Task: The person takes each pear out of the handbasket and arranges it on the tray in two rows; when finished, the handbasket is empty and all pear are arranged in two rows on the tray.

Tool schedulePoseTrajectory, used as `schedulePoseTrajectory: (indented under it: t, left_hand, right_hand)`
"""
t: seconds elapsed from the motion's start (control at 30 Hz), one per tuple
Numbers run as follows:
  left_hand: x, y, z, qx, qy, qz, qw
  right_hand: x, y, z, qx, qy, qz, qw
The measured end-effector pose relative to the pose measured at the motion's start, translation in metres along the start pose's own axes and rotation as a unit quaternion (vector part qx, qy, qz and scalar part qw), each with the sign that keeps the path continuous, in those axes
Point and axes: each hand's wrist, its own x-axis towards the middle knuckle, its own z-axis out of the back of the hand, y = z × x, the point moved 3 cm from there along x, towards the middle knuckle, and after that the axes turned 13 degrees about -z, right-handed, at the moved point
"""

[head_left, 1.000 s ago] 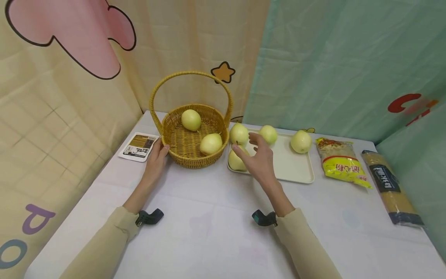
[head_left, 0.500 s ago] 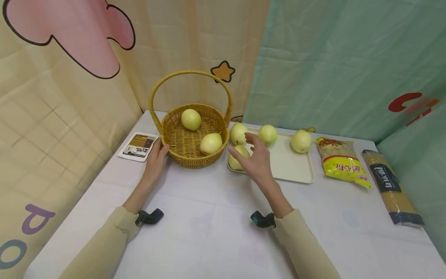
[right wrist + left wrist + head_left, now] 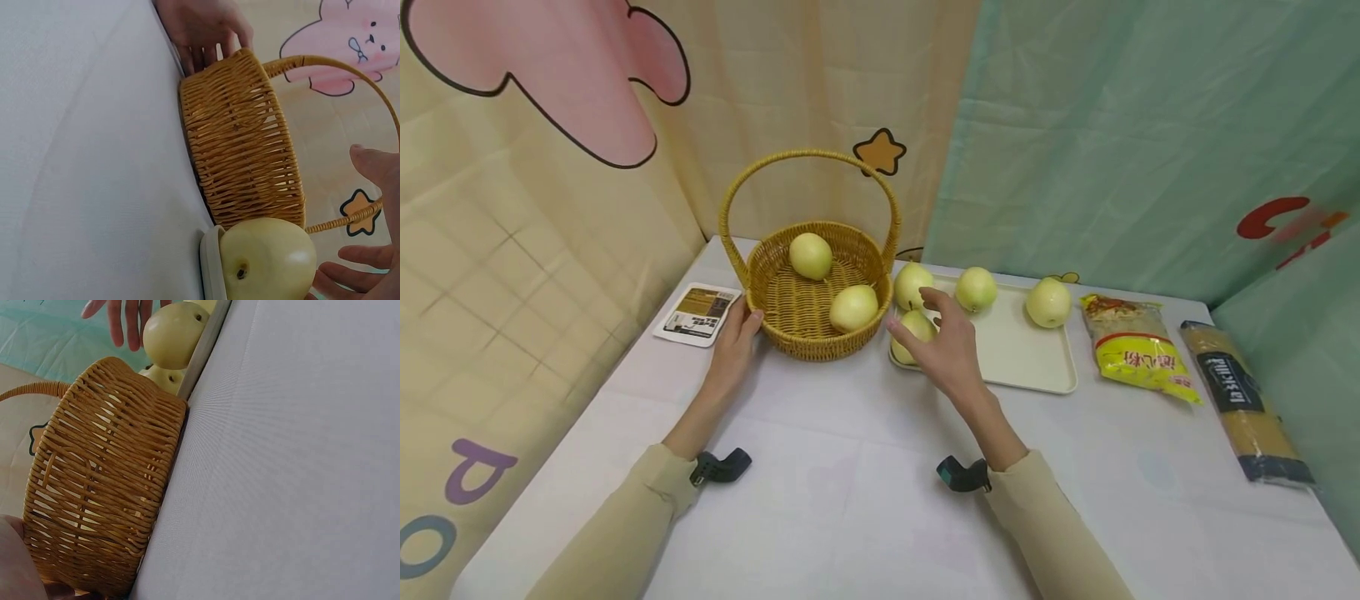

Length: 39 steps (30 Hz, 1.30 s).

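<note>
In the head view, my left hand (image 3: pixel 731 350) rests against the left side of the round wicker basket (image 3: pixel 816 348), thumb by the rim. The right wrist view shows its fingers (image 3: pixel 199 57) along the outer wall. Two pale yellow-green pears (image 3: pixel 810 256) lie inside the basket. My right hand (image 3: pixel 952 346) is held above the front-left pear (image 3: pixel 917 327) on the cream tray (image 3: pixel 1026 358), thumb and fingers spread apart; it grips nothing. Part of that pear is hidden by the hand. Behind it sits another pear (image 3: pixel 913 283), beside the basket.
Two more pears, a middle pear (image 3: pixel 976 289) and a right pear (image 3: pixel 1048 302), sit along the tray's back edge. To the right lie a yellow noodle bag (image 3: pixel 1138 350) and a long dry-noodle pack (image 3: pixel 1243 400). A flat white packet (image 3: pixel 697 314) lies left of the basket. Curtains (image 3: pixel 1112 142) hang behind.
My right hand has drifted slightly left over the front-left pear, its fingers still spread. The left hand stays at the basket, and the pears have not moved.
</note>
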Motion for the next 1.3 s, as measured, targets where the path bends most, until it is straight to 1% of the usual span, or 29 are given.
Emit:
schedulePoseTrajectory:
  t: [0.17, 0.3, 0.47, 0.57, 0.67, 0.8, 1.0, 1.07, 1.2, 1.3]
  left_hand:
    - [-0.001, -0.001, 0.000, 0.004, 0.000, 0.000, 1.0000]
    - [0.000, 0.000, 0.000, 0.005, 0.002, -0.002, 1.0000]
    - [0.002, 0.002, 0.004, 0.002, -0.003, -0.001, 1.0000]
    - [0.002, 0.003, 0.004, 0.000, -0.004, 0.000, 1.0000]
    - [0.002, 0.003, 0.003, -0.007, -0.003, -0.002, 1.0000]
    - [0.001, 0.002, 0.001, -0.008, -0.004, -0.007, 0.9999]
    - [0.001, 0.002, -0.001, -0.008, -0.003, -0.003, 1.0000]
    - [0.000, 0.002, -0.001, -0.006, -0.003, 0.000, 1.0000]
    - [-0.001, 0.002, 0.000, -0.007, -0.007, -0.003, 0.9999]
    - [0.000, 0.002, 0.000, -0.014, -0.010, -0.005, 0.9998]
  right_hand:
    - [-0.001, 0.001, 0.000, 0.008, 0.003, 0.004, 1.0000]
    - [-0.002, 0.006, -0.001, 0.015, 0.007, 0.015, 0.9998]
    - [-0.001, 0.016, -0.008, 0.028, 0.013, 0.027, 0.9991]
    - [-0.001, 0.025, -0.015, 0.020, 0.022, 0.037, 0.9989]
    - [0.002, 0.035, -0.022, 0.011, 0.025, 0.055, 0.9981]
    - [0.012, 0.050, -0.034, 0.007, 0.030, 0.074, 0.9968]
    - [0.030, 0.067, -0.053, 0.014, 0.053, 0.059, 0.9967]
    - [0.036, 0.070, -0.061, 0.004, 0.057, 0.058, 0.9967]
    - [0.049, 0.078, -0.074, -0.025, 0.055, 0.070, 0.9957]
    - [0.059, 0.081, -0.082, -0.033, 0.056, 0.081, 0.9946]
